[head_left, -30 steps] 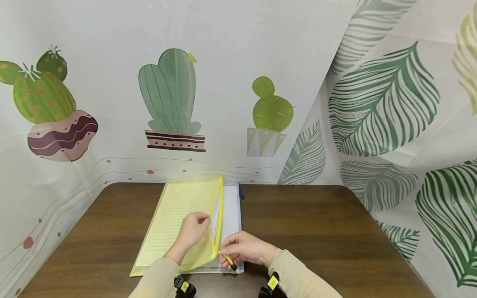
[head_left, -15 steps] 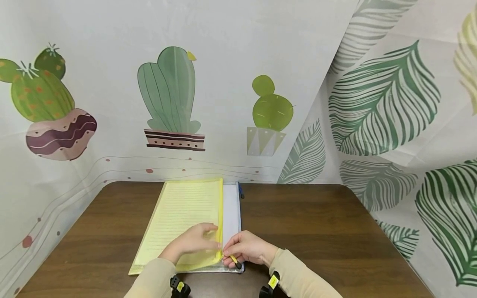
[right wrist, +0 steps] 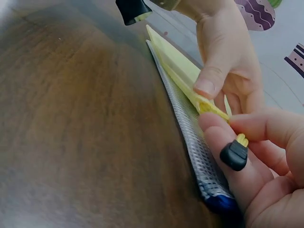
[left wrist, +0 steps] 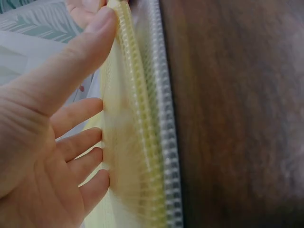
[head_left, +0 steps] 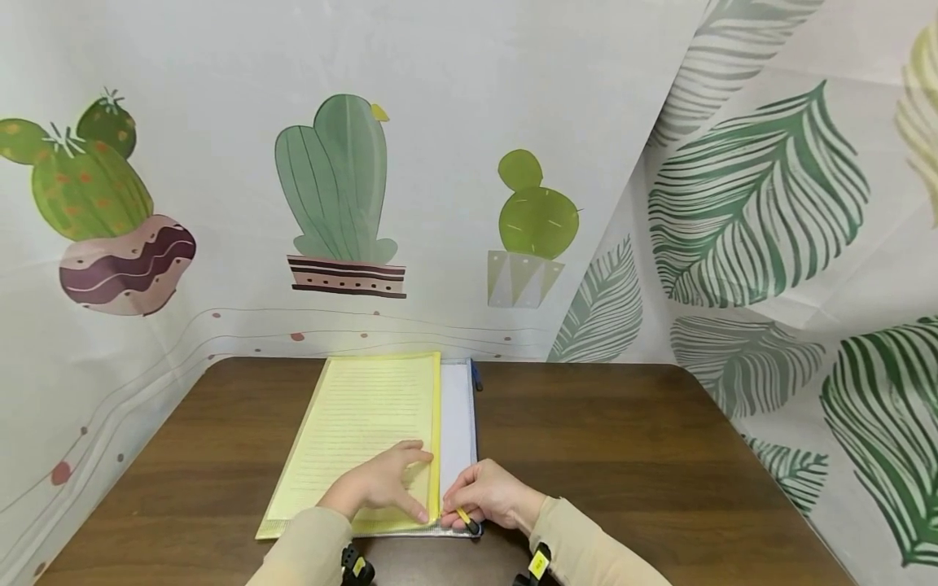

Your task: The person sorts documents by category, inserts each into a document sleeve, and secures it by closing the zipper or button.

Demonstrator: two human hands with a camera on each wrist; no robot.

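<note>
A translucent yellow zip folder [head_left: 366, 407] with lined paper inside lies on a clear zip folder [head_left: 456, 407] with a blue edge. My left hand [head_left: 384, 482] rests on the yellow folder near its lower right, fingers spread and thumb at the corner. In the left wrist view, the left fingertips [left wrist: 95, 156] touch the folder's surface. Beside that corner, my right hand [head_left: 493, 492] pinches the zipper pull at the zipper's end between thumb and index finger. The pull's yellow cord and black tip [right wrist: 233, 156] stick out across the right fingers.
Both folders lie on a dark brown wooden table [head_left: 608, 456], left of its middle. The clear folder's blue zipper pull [head_left: 477, 376] sits at its far right corner. Behind the table hangs a white cloth [head_left: 447, 163] printed with cacti and leaves.
The left hand has let go of the yellow folder's raised upper layer and spread out over it, moving towards the corner. The folder's mouth now lies flat. The right hand has stayed nearly in place.
</note>
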